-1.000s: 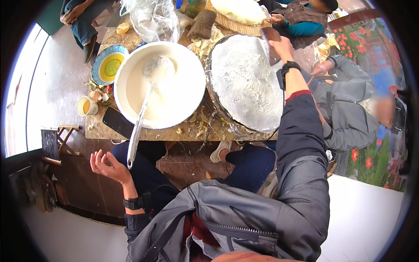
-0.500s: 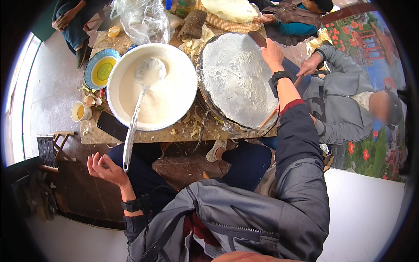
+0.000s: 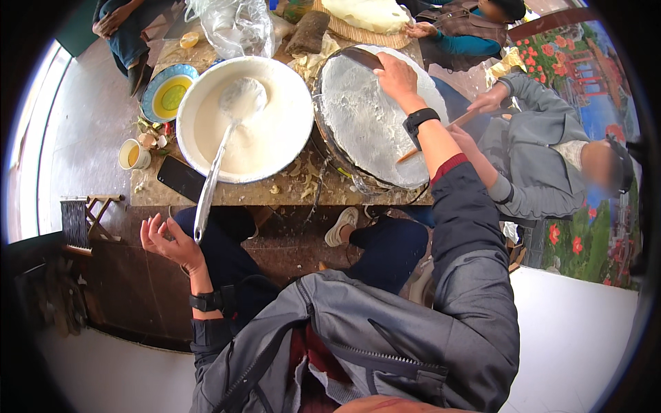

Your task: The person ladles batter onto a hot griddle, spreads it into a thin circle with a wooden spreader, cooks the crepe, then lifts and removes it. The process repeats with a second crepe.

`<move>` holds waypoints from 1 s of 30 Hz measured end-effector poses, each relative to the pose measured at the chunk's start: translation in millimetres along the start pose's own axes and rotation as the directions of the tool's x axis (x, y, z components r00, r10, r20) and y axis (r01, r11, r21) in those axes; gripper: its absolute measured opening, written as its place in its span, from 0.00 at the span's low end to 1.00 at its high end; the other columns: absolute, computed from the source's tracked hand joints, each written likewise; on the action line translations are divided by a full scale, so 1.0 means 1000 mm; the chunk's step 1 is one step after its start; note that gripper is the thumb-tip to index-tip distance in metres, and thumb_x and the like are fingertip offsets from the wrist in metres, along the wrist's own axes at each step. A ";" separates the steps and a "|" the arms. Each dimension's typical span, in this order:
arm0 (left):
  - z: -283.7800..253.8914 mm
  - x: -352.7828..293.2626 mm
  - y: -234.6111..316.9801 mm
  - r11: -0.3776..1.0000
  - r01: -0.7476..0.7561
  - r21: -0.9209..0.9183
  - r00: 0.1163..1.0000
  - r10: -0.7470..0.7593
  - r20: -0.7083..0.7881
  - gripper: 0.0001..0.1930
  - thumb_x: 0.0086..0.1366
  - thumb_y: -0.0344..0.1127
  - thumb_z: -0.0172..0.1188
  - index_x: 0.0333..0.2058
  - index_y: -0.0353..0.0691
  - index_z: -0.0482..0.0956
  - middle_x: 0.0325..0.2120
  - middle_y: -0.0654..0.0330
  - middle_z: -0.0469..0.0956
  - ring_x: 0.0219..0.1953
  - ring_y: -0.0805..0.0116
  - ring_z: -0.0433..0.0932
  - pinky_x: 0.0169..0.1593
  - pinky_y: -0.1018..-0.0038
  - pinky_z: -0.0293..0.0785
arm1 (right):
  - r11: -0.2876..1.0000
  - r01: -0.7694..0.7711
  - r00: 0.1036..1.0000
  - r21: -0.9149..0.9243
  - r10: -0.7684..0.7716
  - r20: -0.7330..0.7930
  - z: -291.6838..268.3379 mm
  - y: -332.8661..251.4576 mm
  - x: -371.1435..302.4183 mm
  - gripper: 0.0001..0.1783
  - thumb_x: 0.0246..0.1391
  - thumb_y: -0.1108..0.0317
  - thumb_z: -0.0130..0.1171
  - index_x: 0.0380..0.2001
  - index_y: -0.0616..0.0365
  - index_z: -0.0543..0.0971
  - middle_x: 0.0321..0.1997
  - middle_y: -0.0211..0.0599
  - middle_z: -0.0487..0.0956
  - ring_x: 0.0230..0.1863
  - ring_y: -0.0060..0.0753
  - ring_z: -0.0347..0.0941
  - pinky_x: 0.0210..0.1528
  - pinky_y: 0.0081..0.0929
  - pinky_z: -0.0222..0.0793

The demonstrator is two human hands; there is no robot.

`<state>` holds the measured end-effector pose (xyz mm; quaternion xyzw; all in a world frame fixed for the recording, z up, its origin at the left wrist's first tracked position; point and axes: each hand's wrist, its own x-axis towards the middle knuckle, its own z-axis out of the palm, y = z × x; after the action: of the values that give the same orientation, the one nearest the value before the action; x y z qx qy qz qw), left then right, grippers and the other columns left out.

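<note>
My right hand (image 3: 399, 79) is closed on a dark brown, flat-edged batter scraper (image 3: 361, 57) at the far side of a round griddle (image 3: 323, 134). Pale batter (image 3: 361, 103) lies spread thin and uneven across the griddle. Left of it stands a white basin (image 3: 184, 124) of creamy batter, in which a metal ladle (image 3: 217, 162) rests with its handle over the near rim. My left hand (image 3: 172, 244) is palm up, fingers apart and holding nothing, just left of the ladle's handle end.
At the right a co-worker holds a wooden stick (image 3: 407, 156) whose tip reaches the griddle, passing beneath my forearm. A blue-rimmed bowl (image 3: 148, 103) of yellow liquid, a paper cup (image 3: 134, 155), eggshells and a phone (image 3: 181, 179) lie left. A flatbread (image 3: 365, 15) on a woven tray lies behind.
My right hand has moved left with the scraper along the griddle's far side. The co-worker's stick has shifted further over the griddle. My left hand stays open by the ladle handle.
</note>
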<state>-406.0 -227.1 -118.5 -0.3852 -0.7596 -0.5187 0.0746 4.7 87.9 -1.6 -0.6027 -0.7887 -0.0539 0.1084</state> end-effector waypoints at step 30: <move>-0.003 -0.011 0.009 0.996 -0.074 -0.050 0.997 0.075 0.028 0.13 0.64 0.33 0.57 0.45 0.31 0.74 0.55 0.48 0.58 0.55 0.61 0.61 0.46 0.72 0.73 | 0.919 0.295 0.952 0.262 -0.306 0.002 -0.045 -0.032 -0.173 0.09 0.48 0.70 0.61 0.34 0.56 0.74 0.32 0.38 0.78 0.37 0.47 0.75 0.37 0.40 0.70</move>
<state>-393.1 -234.1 -115.9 -0.4228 -0.7329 -0.5280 0.0730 22.3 -92.9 2.2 -0.4562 -0.8742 0.0463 0.1598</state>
